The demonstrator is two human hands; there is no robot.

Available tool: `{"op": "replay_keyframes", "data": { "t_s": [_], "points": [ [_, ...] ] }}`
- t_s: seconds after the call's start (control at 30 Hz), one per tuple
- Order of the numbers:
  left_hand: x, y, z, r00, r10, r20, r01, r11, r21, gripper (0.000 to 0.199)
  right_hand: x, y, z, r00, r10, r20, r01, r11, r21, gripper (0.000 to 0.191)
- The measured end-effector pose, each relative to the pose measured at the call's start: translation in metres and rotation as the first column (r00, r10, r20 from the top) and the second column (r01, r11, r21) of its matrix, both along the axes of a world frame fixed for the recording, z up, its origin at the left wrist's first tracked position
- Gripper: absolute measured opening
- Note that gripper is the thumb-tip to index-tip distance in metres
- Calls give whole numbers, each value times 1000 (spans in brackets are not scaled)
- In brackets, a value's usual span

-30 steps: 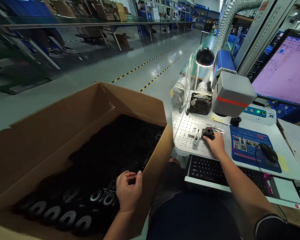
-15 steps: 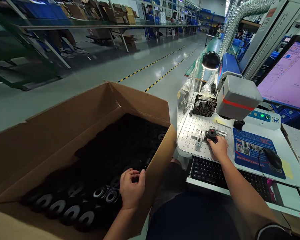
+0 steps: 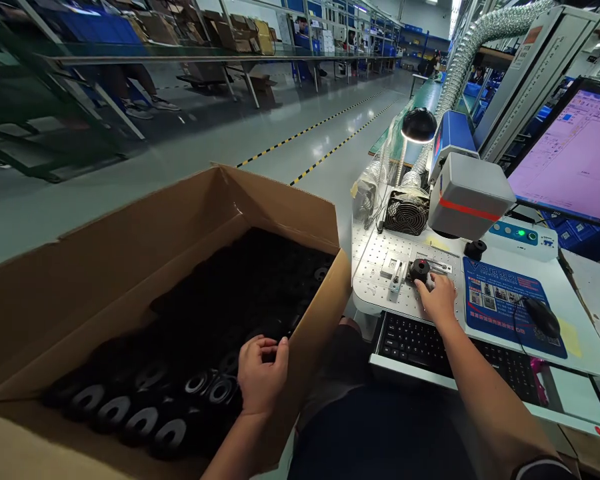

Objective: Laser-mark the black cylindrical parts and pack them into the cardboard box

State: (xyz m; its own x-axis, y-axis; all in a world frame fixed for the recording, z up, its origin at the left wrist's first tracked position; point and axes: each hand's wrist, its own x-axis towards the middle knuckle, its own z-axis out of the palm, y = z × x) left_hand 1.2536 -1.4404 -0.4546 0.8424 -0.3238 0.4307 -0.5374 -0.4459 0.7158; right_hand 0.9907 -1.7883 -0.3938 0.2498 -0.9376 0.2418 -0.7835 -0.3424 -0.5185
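My right hand (image 3: 437, 298) rests on the white perforated work plate (image 3: 375, 267), fingertips on a small black round part (image 3: 420, 269) seated against a metal fixture under the grey laser head (image 3: 467, 197). My left hand (image 3: 261, 373) is curled inside the near corner of a large cardboard box (image 3: 130, 247), fingers closed around a small black part that is mostly hidden. The box holds several black round parts with silver rings (image 3: 145, 420).
A black keyboard (image 3: 415, 343) lies below the plate, a mouse (image 3: 540, 317) on a blue pad to the right. A fan (image 3: 405, 213), a lamp (image 3: 419, 125), a ribbed hose and a pink monitor (image 3: 575, 160) stand behind. Aisle floor and shelves at left.
Both hands stay almost where they were. The view has shifted slightly; my right hand keeps touching the black part on the plate.
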Motion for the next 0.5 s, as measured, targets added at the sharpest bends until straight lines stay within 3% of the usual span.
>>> {"op": "replay_keyframes", "data": {
  "t_s": [0.5],
  "points": [
    [4,2,-5,1000,9,-6,-9,1000,17,29,12,-3,4,997,41,-65,-40,999,19,31]
  ]
}}
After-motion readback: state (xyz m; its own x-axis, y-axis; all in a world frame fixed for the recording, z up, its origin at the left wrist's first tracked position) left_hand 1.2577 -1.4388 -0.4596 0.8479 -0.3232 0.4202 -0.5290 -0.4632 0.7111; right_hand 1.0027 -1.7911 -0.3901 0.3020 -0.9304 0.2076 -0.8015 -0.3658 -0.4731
